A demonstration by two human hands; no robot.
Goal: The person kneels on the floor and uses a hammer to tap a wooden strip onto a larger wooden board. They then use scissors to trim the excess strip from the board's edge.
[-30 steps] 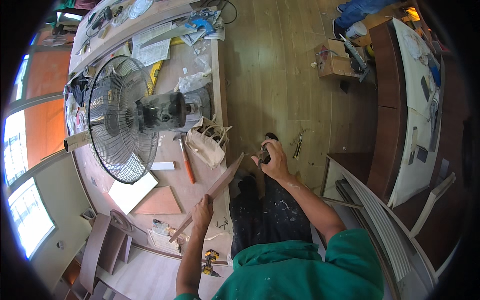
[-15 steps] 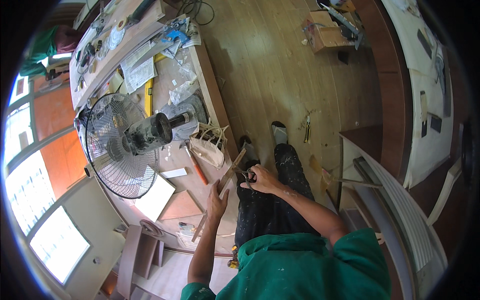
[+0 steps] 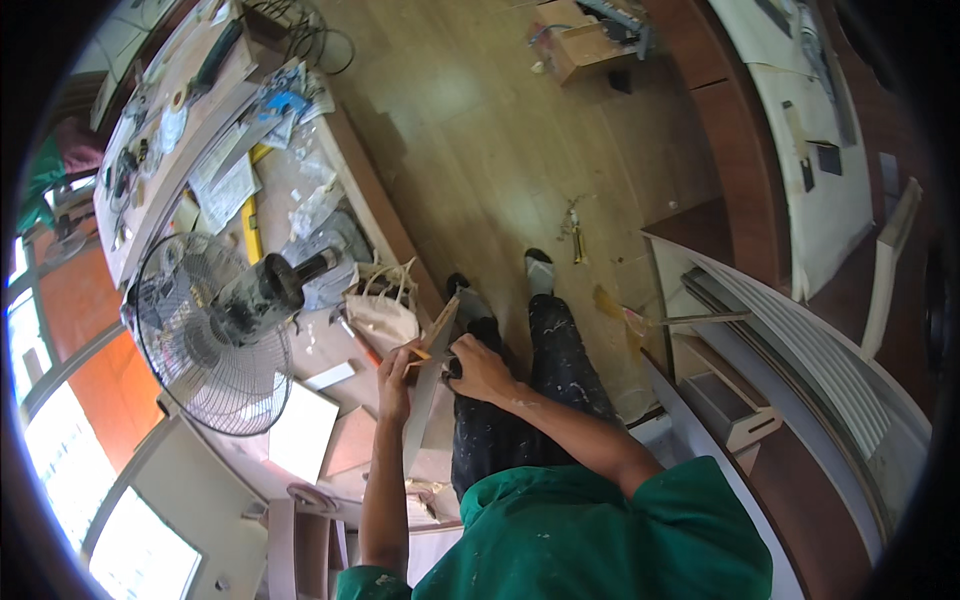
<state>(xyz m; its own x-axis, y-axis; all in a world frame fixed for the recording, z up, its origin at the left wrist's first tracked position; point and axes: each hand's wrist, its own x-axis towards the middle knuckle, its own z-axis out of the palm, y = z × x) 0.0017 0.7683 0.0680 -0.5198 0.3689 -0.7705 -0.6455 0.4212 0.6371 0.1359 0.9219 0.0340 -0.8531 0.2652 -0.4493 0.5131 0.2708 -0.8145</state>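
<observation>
Left hand [image 3: 395, 375] has its fingers wrapped on a long wooden strip [image 3: 428, 385], right by the tabletop [image 3: 300, 190] edge. Right hand [image 3: 478, 366] grips a small dark tool [image 3: 452, 368] against it. Fan [image 3: 215, 330] sits nearby.

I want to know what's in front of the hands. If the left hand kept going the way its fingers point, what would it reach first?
Probably the cream cloth bag on the workbench, just beyond the left hand, which grips a wooden strip. Depth is unclear.

A caged fan [image 3: 215, 330] on the workbench [image 3: 375, 195] — cardboard box [image 3: 570, 45] on the floor.
</observation>
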